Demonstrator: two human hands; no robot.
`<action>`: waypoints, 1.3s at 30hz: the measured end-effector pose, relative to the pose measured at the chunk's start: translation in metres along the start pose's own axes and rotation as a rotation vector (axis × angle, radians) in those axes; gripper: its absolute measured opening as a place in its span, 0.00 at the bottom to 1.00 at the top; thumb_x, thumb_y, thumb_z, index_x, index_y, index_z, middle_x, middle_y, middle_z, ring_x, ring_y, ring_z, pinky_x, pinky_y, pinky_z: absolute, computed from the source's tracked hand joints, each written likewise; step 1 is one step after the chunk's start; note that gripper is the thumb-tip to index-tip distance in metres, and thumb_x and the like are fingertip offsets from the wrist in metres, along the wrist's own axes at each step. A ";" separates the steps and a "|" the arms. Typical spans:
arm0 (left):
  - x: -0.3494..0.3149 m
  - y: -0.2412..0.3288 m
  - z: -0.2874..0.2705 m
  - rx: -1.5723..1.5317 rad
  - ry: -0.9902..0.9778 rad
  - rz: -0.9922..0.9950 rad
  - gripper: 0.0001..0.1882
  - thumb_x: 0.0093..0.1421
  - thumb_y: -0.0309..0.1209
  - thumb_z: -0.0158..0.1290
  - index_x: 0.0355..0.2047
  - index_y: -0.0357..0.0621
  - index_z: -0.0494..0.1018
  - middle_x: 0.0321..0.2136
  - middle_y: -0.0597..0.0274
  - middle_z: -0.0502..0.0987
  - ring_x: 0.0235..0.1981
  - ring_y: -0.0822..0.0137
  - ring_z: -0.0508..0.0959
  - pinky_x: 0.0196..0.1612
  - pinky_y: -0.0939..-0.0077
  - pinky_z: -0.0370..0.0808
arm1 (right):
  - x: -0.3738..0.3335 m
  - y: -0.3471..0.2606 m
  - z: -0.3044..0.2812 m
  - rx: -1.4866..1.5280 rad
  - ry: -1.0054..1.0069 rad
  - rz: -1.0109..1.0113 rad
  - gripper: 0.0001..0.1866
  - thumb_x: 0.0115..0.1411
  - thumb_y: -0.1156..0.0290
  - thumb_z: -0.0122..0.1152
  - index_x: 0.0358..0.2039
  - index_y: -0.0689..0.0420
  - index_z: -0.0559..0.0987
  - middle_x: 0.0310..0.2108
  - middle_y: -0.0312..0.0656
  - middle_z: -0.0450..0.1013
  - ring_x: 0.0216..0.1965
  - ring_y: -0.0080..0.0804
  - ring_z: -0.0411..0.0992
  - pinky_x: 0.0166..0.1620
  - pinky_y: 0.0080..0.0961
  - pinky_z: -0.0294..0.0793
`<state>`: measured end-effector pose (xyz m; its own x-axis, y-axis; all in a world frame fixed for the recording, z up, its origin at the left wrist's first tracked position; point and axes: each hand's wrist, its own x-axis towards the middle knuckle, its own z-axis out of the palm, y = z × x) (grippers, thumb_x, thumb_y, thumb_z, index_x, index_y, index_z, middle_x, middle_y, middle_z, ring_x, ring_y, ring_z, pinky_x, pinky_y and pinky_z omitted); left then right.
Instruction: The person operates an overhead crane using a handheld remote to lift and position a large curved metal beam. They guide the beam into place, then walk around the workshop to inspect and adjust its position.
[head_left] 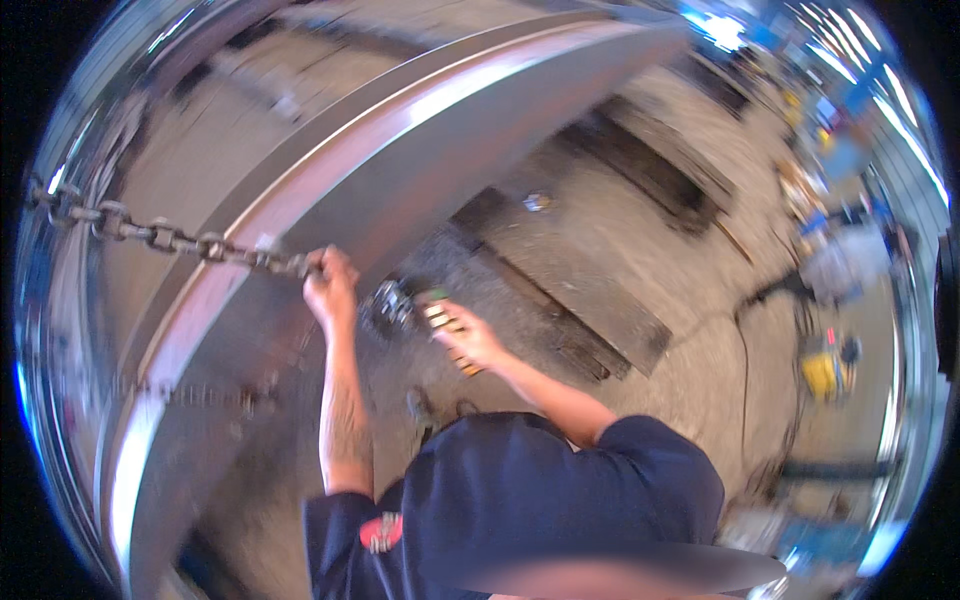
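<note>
My left hand [332, 280] is closed around the end of a heavy steel chain [160, 237], which runs off to the upper left across a large steel beam [430, 165]. In my right hand [474, 340] is a handheld remote control [437, 316] with yellow and black bands, held near my body. Between my hands, lower down, is a shiny metal thing [393, 303] too blurred to name. A second chain [200, 394] shows faintly against the beam, nearer to me.
Dark steel plates [560, 300] and a long steel piece [650, 170] lie on the floor to the right. Further right a person in grey [845, 265] bends down. A yellow case [828, 373] stands near cables [744, 380].
</note>
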<state>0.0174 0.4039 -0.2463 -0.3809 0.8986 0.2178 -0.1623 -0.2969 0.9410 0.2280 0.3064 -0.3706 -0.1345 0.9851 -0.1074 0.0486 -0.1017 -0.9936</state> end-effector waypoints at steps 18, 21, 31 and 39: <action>-0.001 -0.020 -0.029 0.254 0.094 0.123 0.14 0.61 0.36 0.55 0.21 0.44 0.70 0.15 0.79 0.64 0.19 0.83 0.62 0.22 0.80 0.60 | -0.139 0.210 -0.132 -1.009 -0.048 0.754 0.27 0.60 0.54 0.47 0.61 0.32 0.63 0.51 0.51 0.72 0.53 0.50 0.69 0.55 0.41 0.67; -0.010 -0.018 -0.029 0.102 0.336 0.328 0.10 0.62 0.31 0.54 0.23 0.42 0.74 0.17 0.71 0.71 0.21 0.79 0.69 0.26 0.79 0.66 | -0.147 0.227 -0.138 -0.986 -0.029 0.752 0.24 0.63 0.53 0.42 0.60 0.31 0.65 0.51 0.50 0.71 0.53 0.50 0.70 0.54 0.42 0.68; -0.022 0.008 -0.119 -0.020 0.169 0.378 0.09 0.66 0.31 0.50 0.33 0.39 0.71 0.22 0.66 0.72 0.25 0.75 0.72 0.37 0.74 0.71 | -0.175 0.266 -0.150 -1.005 -0.171 0.775 0.24 0.62 0.54 0.38 0.59 0.30 0.67 0.50 0.48 0.73 0.51 0.48 0.71 0.54 0.39 0.70; 0.003 0.026 -0.049 0.150 0.137 0.219 0.13 0.61 0.39 0.58 0.25 0.46 0.73 0.19 0.72 0.71 0.22 0.80 0.67 0.29 0.83 0.61 | -0.133 0.254 -0.131 -0.951 -0.049 0.699 0.24 0.61 0.57 0.41 0.59 0.28 0.66 0.51 0.48 0.72 0.51 0.48 0.71 0.52 0.41 0.71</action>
<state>-0.0325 0.3832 -0.2335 -0.5128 0.7634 0.3928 0.0697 -0.4190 0.9053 0.3878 0.1675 -0.6043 0.1771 0.7478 -0.6398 0.8413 -0.4524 -0.2959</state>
